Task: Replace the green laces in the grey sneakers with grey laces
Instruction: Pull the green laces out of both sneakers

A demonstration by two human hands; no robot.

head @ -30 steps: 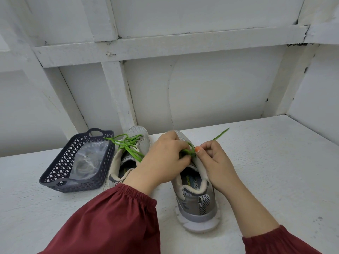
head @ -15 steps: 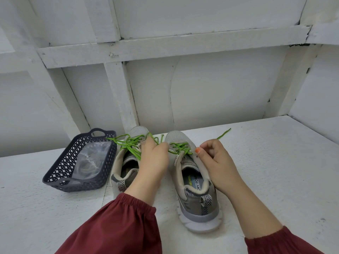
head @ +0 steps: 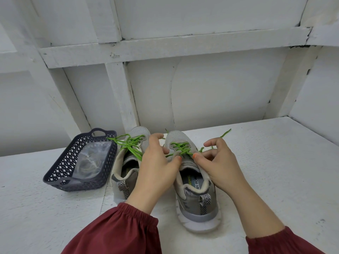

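Left hand (head: 157, 167) thumb on sneaker tongue (head: 187, 162), grip unclear | right hand (head: 222, 165) pinches green lace (head: 180, 146)

Views: one only, a wide-angle camera worn on the person's head
Position: above the near edge of the white tabletop (head: 275, 171), behind the hands
Facing: forward and down toward 12 o'clock; the white framed wall (head: 220, 88) fills the upper half
Nearness: close, at arm's reach; red sleeves (head: 117, 233) enter from 6 o'clock, and the left hand (head: 156, 171) and right hand (head: 220, 167) meet mid-frame at the green laces (head: 180, 146)
Framing: grey sneakers (head: 198, 204) seen heel-first, toes to 12 o'clock; dark basket (head: 80, 185) at their 9 o'clock
Distortion: wall beams splay outward toward the frame edges
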